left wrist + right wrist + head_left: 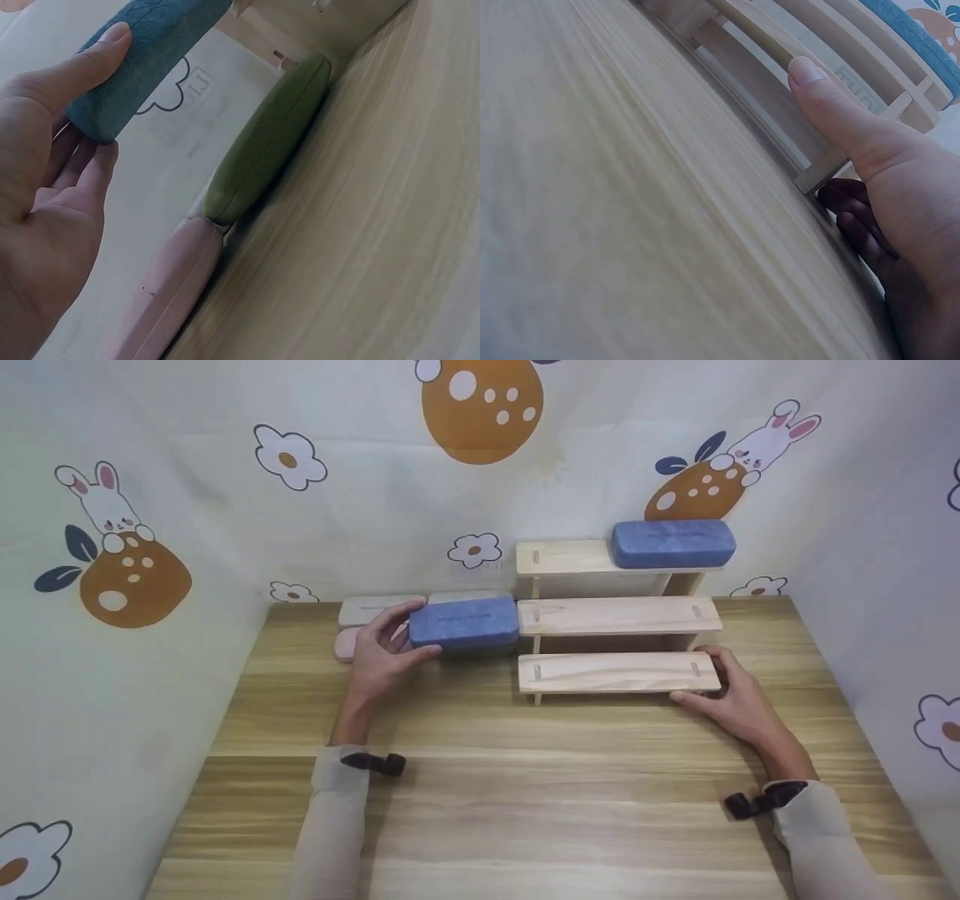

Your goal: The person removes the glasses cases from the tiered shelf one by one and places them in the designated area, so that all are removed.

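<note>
My left hand (379, 656) grips the left end of a blue glasses case (469, 622), thumb in front and fingers behind. In the left wrist view this case (150, 60) is held above a green glasses case (270, 142) and a pink one (176, 281). A three-step wooden display stand (619, 673) stands just right of the held case. My right hand (739, 701) holds the right end of its lowest step, with the thumb (832, 97) at the front edge. Another blue glasses case (673, 544) lies on the right part of the top step.
Two pale glasses cases (382, 609) lie at the back of the wood-grain table (525, 802), behind the pink and green ones and partly hidden. A printed cloth (367, 532) with rabbits and flowers rises behind the table and along both sides.
</note>
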Tool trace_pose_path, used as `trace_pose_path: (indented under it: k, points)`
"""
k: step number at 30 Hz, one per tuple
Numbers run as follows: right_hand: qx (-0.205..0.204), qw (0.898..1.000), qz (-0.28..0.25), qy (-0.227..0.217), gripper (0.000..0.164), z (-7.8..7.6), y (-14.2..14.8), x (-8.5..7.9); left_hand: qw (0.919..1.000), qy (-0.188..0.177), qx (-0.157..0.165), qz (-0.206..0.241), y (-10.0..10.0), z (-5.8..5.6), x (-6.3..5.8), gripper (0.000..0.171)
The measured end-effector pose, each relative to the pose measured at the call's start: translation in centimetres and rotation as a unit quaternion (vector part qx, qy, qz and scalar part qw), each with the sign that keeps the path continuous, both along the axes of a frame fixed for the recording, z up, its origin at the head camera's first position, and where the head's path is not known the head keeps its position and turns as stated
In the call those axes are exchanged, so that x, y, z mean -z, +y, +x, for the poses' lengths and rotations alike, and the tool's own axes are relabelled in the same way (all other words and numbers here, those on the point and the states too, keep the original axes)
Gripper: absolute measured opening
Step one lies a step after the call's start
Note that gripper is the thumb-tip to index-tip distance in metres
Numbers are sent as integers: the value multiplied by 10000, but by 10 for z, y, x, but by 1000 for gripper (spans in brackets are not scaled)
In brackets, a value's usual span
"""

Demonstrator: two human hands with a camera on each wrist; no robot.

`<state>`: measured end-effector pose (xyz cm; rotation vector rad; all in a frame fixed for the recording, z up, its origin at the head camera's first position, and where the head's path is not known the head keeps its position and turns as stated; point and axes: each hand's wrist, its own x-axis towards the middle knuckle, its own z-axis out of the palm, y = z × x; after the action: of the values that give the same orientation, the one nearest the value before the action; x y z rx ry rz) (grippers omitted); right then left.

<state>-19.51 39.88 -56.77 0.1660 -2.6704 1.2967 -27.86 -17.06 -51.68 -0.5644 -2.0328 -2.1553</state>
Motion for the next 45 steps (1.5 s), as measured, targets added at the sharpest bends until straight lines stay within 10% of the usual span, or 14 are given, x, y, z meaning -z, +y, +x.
trace_pose_path:
  k: [15, 45]
  points:
    - [0, 9997, 98, -202, 80, 2, 2, -5, 9979, -569, 230, -200, -8, 7, 14, 77]
    - [-6, 10000, 84, -21, 79, 1, 0, -1, 9865, -603, 299, -1490, -18, 17, 31, 76]
